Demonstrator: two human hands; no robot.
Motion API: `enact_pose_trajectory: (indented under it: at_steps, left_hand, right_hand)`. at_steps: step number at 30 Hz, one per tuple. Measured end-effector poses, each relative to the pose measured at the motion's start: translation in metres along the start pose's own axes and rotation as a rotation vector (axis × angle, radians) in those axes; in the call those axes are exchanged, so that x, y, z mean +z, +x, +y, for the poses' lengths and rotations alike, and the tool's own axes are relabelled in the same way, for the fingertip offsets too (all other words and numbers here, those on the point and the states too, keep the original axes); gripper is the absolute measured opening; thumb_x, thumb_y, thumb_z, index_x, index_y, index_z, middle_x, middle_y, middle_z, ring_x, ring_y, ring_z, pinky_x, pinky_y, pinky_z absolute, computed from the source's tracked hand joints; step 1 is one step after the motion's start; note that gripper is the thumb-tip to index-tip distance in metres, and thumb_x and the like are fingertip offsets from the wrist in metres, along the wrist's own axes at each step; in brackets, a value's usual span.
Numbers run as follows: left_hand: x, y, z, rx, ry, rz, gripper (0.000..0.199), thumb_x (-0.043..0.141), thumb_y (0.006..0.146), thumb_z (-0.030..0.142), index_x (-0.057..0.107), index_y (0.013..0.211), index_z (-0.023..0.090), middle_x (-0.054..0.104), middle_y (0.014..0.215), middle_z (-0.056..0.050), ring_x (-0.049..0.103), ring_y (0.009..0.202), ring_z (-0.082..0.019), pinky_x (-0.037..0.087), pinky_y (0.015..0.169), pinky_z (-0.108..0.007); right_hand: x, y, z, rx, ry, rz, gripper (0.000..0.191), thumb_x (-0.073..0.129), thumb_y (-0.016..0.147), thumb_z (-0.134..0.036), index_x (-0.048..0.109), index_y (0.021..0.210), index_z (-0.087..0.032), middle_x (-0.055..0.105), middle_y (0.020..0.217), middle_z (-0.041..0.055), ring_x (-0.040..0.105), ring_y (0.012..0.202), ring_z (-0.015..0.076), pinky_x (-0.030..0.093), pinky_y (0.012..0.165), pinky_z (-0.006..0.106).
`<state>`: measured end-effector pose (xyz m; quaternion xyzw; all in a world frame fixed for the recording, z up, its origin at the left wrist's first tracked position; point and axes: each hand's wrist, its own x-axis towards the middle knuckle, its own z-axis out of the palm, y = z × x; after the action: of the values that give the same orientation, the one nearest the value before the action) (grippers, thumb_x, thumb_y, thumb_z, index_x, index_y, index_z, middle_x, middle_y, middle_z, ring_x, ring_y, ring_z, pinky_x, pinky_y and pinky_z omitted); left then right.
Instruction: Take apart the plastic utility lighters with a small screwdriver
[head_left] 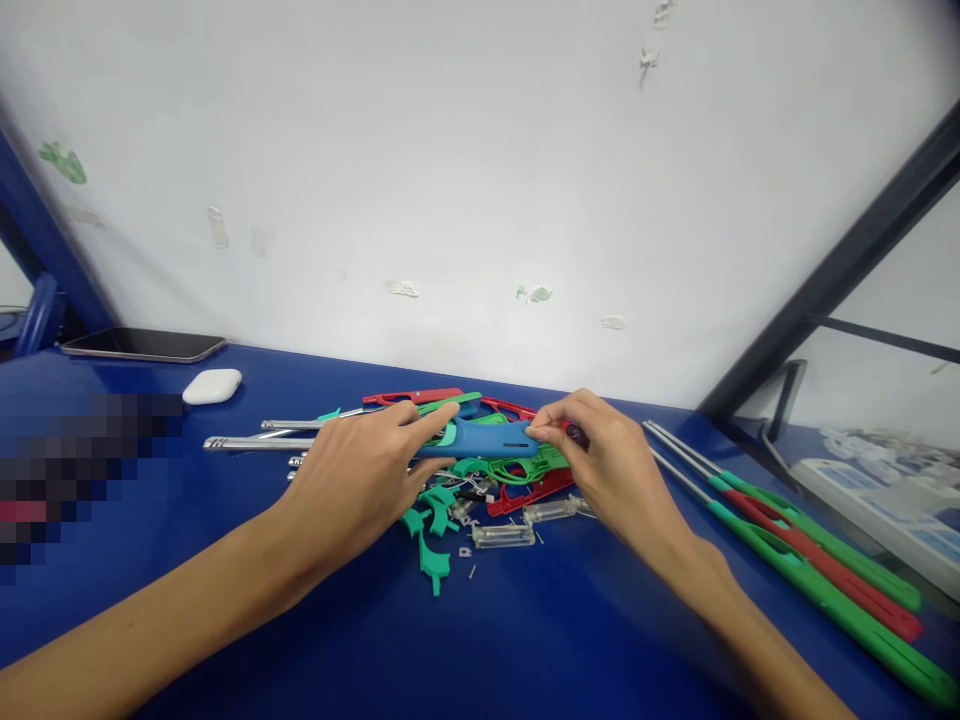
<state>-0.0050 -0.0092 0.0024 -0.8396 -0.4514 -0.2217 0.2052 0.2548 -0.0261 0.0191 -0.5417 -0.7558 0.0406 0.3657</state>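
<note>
A blue lighter body [491, 438] with a long metal tube [259, 444] pointing left lies across the space between my hands. My left hand [367, 455] is wrapped round its tube end, near a teal trigger [448, 434]. At the right end, my right hand [592, 450] has thumb and index finger pinched at the body's tip, and a dark tool handle [577, 436] shows within its fingers. Beneath and behind are red and green casings [532, 492]. In front lie teal triggers [434, 563], clear fluid tanks [503, 536] and a small screw [472, 572].
Several green and red lighters [817, 570] lie side by side at the right. A phone [144, 344] and a white case [212, 386] are at the back left of the blue table [300, 640]. A white wall stands behind, with dark metal bars at both sides.
</note>
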Motion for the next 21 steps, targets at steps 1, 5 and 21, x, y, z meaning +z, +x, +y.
enact_pose_trajectory:
  at_steps: [1,5,21]
  left_hand:
    - [-0.001,0.001,-0.001,0.003,0.002,-0.006,0.057,0.077,0.089,0.031,0.062,0.144,0.031,0.079,0.100,-0.003,0.070,0.066,-0.022,0.034,0.053,-0.031]
    - [-0.004,0.001,-0.001,0.010,0.024,-0.023,0.061,0.076,0.089,0.027,0.059,0.147,0.032,0.078,0.097,-0.003,0.067,0.062,-0.021,0.029,0.051,-0.031]
    - [0.008,0.004,-0.013,-0.066,0.017,0.040,0.052,0.068,0.095,0.033,0.060,0.146,0.028,0.077,0.096,-0.005,0.070,0.069,-0.023,0.029,0.049,-0.031]
  right_hand:
    - [0.000,0.000,0.000,-0.002,0.007,-0.007,0.014,0.059,0.100,-0.023,0.067,0.088,-0.024,0.071,0.098,0.0040,0.061,0.077,0.0179,0.043,0.068,0.032]
    - [0.000,0.000,0.001,0.019,0.031,-0.011,0.014,0.061,0.100,-0.025,0.068,0.088,-0.024,0.070,0.096,0.0035,0.059,0.076,0.0180,0.042,0.067,0.032]
    - [-0.020,0.001,-0.007,0.088,0.139,-0.183,0.020,0.062,0.103,-0.038,0.070,0.090,-0.026,0.075,0.090,0.0004,0.063,0.076,0.0177,0.045,0.066,0.031]
